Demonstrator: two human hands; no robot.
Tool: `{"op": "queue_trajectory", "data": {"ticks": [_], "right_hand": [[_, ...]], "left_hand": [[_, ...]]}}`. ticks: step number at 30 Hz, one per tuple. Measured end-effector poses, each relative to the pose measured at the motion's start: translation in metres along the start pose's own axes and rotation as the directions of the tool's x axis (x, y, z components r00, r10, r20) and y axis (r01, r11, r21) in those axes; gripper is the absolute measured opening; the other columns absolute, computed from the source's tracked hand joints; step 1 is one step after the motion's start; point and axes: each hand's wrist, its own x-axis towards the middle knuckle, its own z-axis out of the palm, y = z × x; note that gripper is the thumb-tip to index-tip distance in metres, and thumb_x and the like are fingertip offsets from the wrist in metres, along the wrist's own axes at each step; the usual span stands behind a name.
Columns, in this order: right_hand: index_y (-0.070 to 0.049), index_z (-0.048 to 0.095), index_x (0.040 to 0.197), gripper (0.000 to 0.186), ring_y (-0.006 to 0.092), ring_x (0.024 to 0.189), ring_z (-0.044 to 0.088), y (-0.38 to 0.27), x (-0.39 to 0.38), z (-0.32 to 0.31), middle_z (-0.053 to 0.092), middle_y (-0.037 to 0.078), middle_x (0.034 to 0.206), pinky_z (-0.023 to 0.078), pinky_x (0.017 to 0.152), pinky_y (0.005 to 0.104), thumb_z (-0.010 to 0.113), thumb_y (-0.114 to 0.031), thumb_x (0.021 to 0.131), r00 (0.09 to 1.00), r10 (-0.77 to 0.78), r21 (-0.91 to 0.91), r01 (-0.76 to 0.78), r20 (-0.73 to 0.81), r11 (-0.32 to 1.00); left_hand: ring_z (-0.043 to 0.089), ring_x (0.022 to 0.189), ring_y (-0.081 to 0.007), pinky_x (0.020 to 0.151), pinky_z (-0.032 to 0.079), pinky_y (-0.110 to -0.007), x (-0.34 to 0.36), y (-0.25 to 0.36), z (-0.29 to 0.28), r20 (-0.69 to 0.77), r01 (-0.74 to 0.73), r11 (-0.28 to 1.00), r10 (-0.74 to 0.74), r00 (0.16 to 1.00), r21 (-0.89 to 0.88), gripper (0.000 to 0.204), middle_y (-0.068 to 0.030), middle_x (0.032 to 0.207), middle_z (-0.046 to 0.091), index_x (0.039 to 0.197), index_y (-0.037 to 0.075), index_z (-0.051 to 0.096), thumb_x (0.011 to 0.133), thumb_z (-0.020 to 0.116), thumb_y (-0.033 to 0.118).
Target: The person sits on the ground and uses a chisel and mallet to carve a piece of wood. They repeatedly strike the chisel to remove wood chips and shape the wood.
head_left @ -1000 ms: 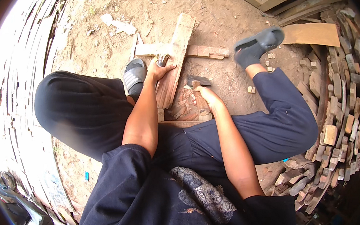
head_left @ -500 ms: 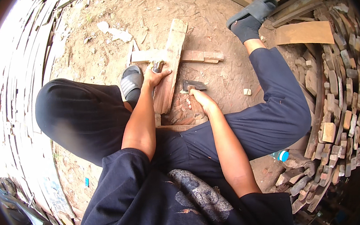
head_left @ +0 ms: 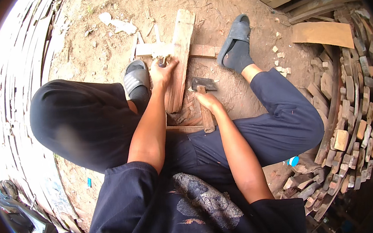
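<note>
- The left hand (head_left: 163,73) lies on the near part of a long wooden plank (head_left: 180,59) that runs from between the person's legs out toward the far dirt. The fingers curl over the plank's left edge, closed on it; something small and dark sits at the fingertips, too small to make out.
- The right hand (head_left: 208,101) is wrapped around the wooden handle of a hatchet (head_left: 204,92), fingers fully closed. The dark metal head shows just beyond the knuckles, right beside the plank; whether the blade touches the wood cannot be told.
- The handle's near end sticks out behind the hand and rests across a short board (head_left: 186,128) at the person's lap.
- A pale crosspiece (head_left: 154,49) lies under or across the plank at its far part; the plank hides where they meet.
- The left foot, in a grey sandal (head_left: 136,76), sits just left of the plank; the left knee hides the ground near it.
- The right foot, in a dark sandal (head_left: 234,37), rests farther out to the right.
- Stacked cut wood pieces (head_left: 350,115) curve along the right side, bent by the lens and partly lost in the dark rim.
- A flat tan board (head_left: 323,35) lies far right.
- At the near left, a motorbike (head_left: 27,228) is cut off by the picture's edge.
</note>
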Motion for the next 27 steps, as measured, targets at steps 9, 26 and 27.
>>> {"op": "queue_trajectory", "data": {"ticks": [9, 26, 27], "right_hand": [[0.002, 0.056, 0.109, 0.040, 0.0393, 0.094, 0.064, -0.078, 0.001, -0.115, 0.062, 0.023, 0.101, 0.053, 0.081, 0.0457, 0.064, -0.027, 0.084, 0.634, -0.486, -0.613, 0.023, -0.601, 0.790], [-0.010, 0.069, 0.091, 0.019, 0.0346, 0.087, 0.064, -0.030, 0.059, -0.154, 0.059, 0.012, 0.094, 0.053, 0.074, 0.0441, 0.067, -0.028, 0.084, 0.601, -0.747, -0.861, 0.184, -0.283, 0.475], [-0.010, 0.068, 0.089, 0.017, 0.0347, 0.087, 0.064, -0.030, 0.059, -0.151, 0.060, 0.011, 0.092, 0.053, 0.074, 0.0441, 0.066, -0.026, 0.085, 0.590, -0.759, -0.851, 0.218, -0.276, 0.478]], "left_hand": [[0.067, 0.094, -0.0313, 0.087, 0.048, -0.038, 0.030, -0.028, -0.003, -0.309, -0.027, 0.984, -0.029, 0.951, -0.175, 0.058, -0.0218, 0.099, 0.069, 0.106, -0.007, 0.064, 0.075, 0.077, 0.040], [0.068, 0.077, -0.0250, 0.077, 0.051, -0.035, 0.025, -0.027, -0.001, -0.334, -0.072, 0.982, 0.009, 0.943, -0.176, 0.048, -0.0187, 0.087, 0.071, 0.102, -0.006, 0.066, 0.076, 0.076, 0.034], [0.069, 0.078, -0.0252, 0.078, 0.051, -0.035, 0.025, -0.026, -0.002, -0.342, -0.101, 0.980, 0.037, 0.939, -0.172, 0.048, -0.0189, 0.087, 0.071, 0.102, -0.005, 0.066, 0.076, 0.076, 0.034]]}}
